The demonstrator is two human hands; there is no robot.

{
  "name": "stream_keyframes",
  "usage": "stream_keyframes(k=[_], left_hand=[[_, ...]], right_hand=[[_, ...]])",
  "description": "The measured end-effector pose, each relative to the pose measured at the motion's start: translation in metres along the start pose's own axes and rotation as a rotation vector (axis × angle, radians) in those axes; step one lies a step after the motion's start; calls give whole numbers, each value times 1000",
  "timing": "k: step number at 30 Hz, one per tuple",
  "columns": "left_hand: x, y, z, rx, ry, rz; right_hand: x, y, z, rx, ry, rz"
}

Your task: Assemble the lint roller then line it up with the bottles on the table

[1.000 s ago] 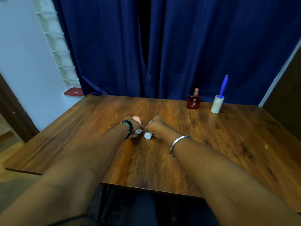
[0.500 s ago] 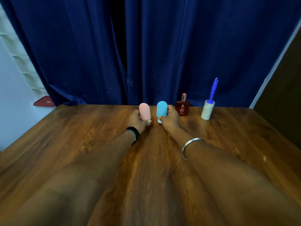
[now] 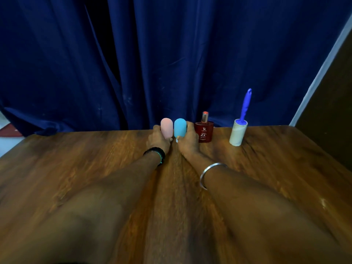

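Note:
My left hand (image 3: 158,139) grips a pink rounded bottle (image 3: 166,128), held upright near the table's far edge. Right beside it, my right hand (image 3: 187,140) grips a light blue rounded bottle (image 3: 180,127), also upright. The two bottles stand side by side, almost touching. To their right a red perfume bottle (image 3: 203,131) stands on the wooden table (image 3: 95,159). Further right the assembled lint roller (image 3: 238,134) stands on end, its white roll down and its blue handle (image 3: 246,104) pointing up.
A dark blue curtain (image 3: 171,60) hangs right behind the table's far edge. A dark panel (image 3: 331,92) rises at the right. A red object (image 3: 8,129) shows at the far left behind the table.
Both hands carried the pink and blue bottles from the middle of the table toward the far edge and stood them upright beside the red perfume bottle. The camera has moved closer.

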State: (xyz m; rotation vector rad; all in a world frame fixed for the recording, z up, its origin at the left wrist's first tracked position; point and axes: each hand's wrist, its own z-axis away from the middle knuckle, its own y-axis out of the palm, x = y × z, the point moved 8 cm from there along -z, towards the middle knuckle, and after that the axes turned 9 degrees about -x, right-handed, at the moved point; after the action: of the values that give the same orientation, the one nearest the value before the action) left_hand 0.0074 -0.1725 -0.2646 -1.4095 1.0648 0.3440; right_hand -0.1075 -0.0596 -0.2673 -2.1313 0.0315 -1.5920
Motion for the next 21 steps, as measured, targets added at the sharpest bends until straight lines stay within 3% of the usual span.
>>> stream_keyframes(k=[11,21], left_hand=[[5,6,-5,-52,10,-46],[13,-25,36,19,-130,39]], right_hand=[[-10,9,-6,10,13,24],[-2,-15,43,74,83,126]])
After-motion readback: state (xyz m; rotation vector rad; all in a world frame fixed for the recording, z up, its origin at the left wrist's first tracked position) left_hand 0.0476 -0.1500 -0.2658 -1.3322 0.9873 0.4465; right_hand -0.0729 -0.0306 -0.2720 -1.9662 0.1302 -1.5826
